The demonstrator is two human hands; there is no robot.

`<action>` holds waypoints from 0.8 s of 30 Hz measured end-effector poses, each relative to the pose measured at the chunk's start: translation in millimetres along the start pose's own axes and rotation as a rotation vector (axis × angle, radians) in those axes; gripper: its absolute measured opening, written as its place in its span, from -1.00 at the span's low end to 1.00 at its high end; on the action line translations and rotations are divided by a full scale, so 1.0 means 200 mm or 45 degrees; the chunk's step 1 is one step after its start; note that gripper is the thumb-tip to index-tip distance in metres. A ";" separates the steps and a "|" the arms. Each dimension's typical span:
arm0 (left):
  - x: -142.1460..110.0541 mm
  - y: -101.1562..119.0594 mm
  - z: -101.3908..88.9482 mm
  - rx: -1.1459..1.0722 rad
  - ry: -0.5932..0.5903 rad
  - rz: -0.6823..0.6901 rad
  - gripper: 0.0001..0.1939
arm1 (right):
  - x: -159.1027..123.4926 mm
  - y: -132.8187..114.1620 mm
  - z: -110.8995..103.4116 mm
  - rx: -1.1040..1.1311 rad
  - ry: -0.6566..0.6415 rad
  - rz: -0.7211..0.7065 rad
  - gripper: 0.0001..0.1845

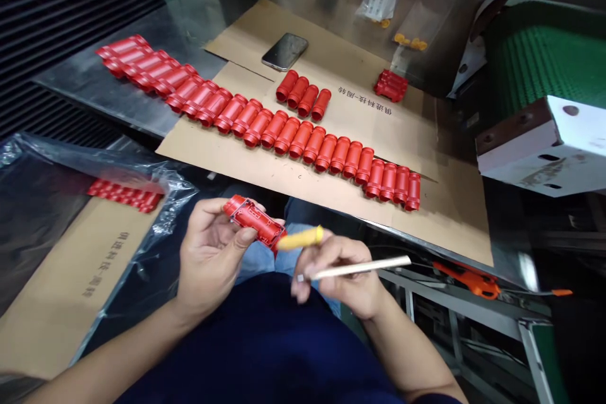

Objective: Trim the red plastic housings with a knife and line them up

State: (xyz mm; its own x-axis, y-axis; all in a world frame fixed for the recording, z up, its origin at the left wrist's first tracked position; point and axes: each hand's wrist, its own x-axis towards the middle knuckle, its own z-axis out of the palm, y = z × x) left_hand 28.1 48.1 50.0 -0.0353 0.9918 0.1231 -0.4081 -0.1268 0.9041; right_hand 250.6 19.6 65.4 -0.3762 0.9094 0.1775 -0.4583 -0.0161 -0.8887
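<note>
Red plastic part (pixel 253 221) sits clenched in our left hand (pixel 211 252), thumb across it, above our lap. Our right hand (pixel 338 274) pinches a slim yellow-tipped tool (pixel 360 268) just beside it, near rows of matching parts (pixel 301 139) on cardboard (pixel 227 164).

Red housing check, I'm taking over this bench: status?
Left grip holding red housing. Right grip holding pale rod, yellow piece by housing. Red housing row on cardboard ahead, apart from hands.
</note>
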 end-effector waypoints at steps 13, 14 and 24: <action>-0.01 0.02 -0.01 0.102 -0.059 -0.047 -0.71 | 0.09 -0.01 0.05 -1.213 0.239 -0.643 -0.73; -0.02 0.02 -0.01 0.139 -0.073 -0.042 -0.72 | 0.10 0.00 0.06 -1.212 0.241 -0.668 -0.73; -0.01 0.01 0.00 0.195 -0.127 0.060 -0.71 | 0.13 0.07 0.10 -1.227 0.251 -0.792 -0.68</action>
State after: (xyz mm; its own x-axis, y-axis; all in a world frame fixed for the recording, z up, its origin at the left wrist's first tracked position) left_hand 27.7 45.2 52.5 0.0425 0.9790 0.1995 -0.2640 -0.1816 0.9473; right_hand 218.5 35.9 66.3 -0.1312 0.6992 0.7028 0.3140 0.7017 -0.6396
